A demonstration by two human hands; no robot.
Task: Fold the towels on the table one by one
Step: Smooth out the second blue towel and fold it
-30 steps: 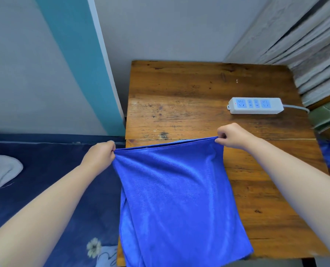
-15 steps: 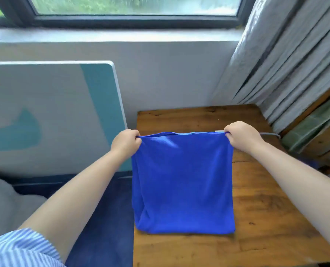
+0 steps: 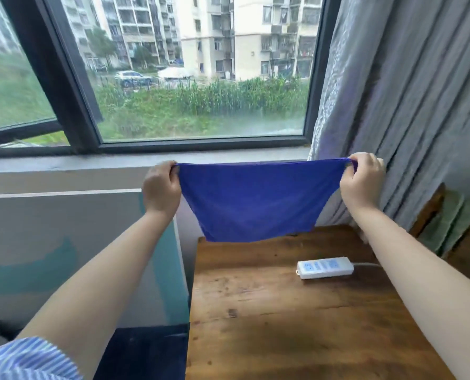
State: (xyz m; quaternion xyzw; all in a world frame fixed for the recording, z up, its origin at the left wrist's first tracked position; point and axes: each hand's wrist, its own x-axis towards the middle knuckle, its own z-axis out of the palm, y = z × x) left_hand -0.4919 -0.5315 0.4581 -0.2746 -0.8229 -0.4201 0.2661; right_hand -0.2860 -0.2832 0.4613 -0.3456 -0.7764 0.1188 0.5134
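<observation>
**Towel held up by two corners, clear of the worktop**

Left side: the left hand (image 3: 161,187) is raised in front of the window sill, fingers (image 3: 171,171) curled shut and pinching the left top corner of the blue towel (image 3: 258,201). A striped sleeve (image 3: 28,357) shows at the bottom left edge of the view.

Centre: the towel hangs in the air between the two hands. Its top edge is pulled nearly straight; the body sags to a narrower lower hem. That hem appears to hang just over the far edge of the wooden worktop (image 3: 283,325); whether it touches the wood cannot be told from this angle. No other towel is visible on the worktop. Only a white power strip (image 3: 324,267) lies there, to the right of centre, with its cable running off to the right.

Right side: the right hand (image 3: 361,179) mirrors the left, fingers closed on the right top corner, just in front of the grey curtain (image 3: 392,105).

Judgement: this is the spreading step of one fold, towel stretched but not yet laid or halved. The next move likely calls for lowering it flat onto bare wood, or bringing the two corners together. Keep the hem clear of the power strip, and keep both pinches even so the edges line up.
</observation>
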